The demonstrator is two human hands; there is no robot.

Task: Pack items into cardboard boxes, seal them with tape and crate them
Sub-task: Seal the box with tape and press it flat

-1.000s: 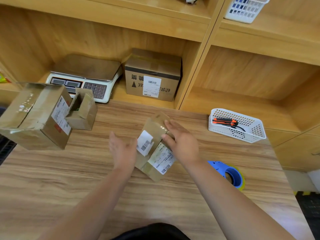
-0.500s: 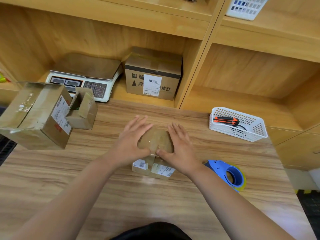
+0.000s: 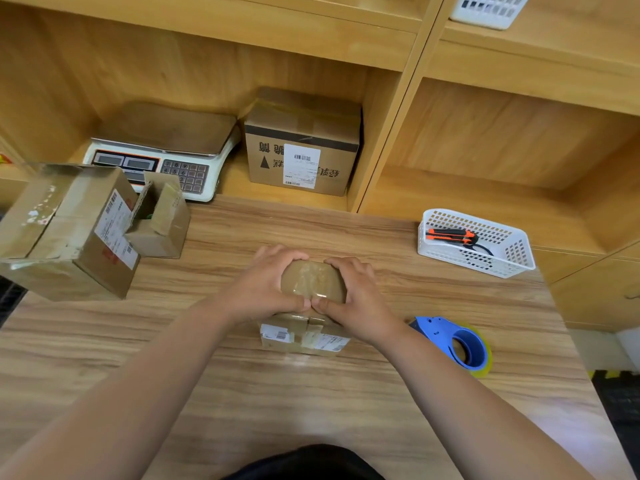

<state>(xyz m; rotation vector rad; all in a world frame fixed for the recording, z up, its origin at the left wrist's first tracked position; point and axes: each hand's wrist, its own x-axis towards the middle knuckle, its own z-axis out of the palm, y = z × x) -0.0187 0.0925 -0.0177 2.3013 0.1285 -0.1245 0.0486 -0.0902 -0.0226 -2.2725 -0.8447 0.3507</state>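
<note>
Small cardboard box (image 3: 304, 336) now flat on table (image 3: 311, 403), no longer tilted; we grip top, left hand (image 3: 266, 289) and right hand (image 3: 356, 296) curled round; taping likely next.

We are at a parcel-packing station, likely a small shipping room. At far left a weighing scale (image 3: 162, 150) with a keypad sits in a wooden shelf bay (image 3: 485, 133) beside a labelled carton (image 3: 301, 147). The wooden counter (image 3: 242, 393) holds taped boxes (image 3: 69, 230) with barcode labels at left, a small box (image 3: 311, 282) in the middle, a blue tape dispenser (image 3: 457, 344) near right, and a utility knife (image 3: 450, 234) in a white basket (image 3: 512, 254).
</note>
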